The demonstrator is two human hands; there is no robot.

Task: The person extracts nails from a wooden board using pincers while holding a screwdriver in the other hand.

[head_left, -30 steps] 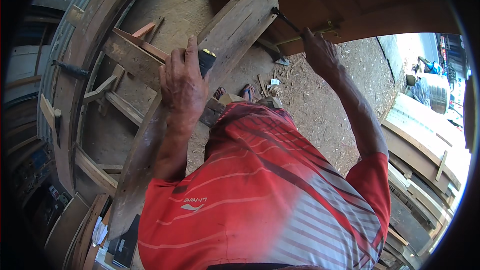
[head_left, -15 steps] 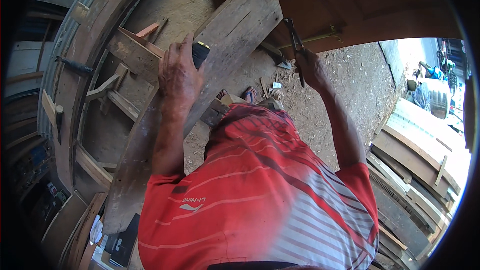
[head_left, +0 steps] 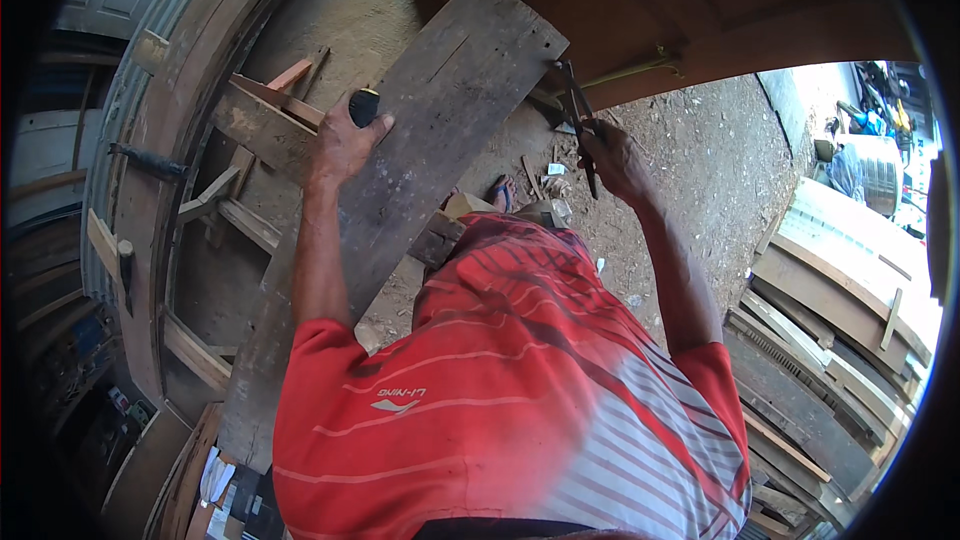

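Observation:
My left hand is closed round a small black and yellow tape measure, at the left edge of a wide, worn grey plank. The plank runs slantwise from the lower left to the upper middle, with small holes near its far end. My right hand grips a dark metal tool with two long arms, like pincers. The pincers' tip is by the plank's far right corner; whether it touches the wood, I cannot tell. Part of the tool is hidden by my fingers.
A brown door panel stands beyond the plank's end. To the left are a timber frame and a long curved-looking beam. Stacked boards lie at the right. Wood chips litter the dirt floor, and my sandalled foot shows below.
My left hand has come left and slightly down with the tape measure, turning as it went. The plank's far end sits lower in view. My right hand has come slightly nearer with the pincers.

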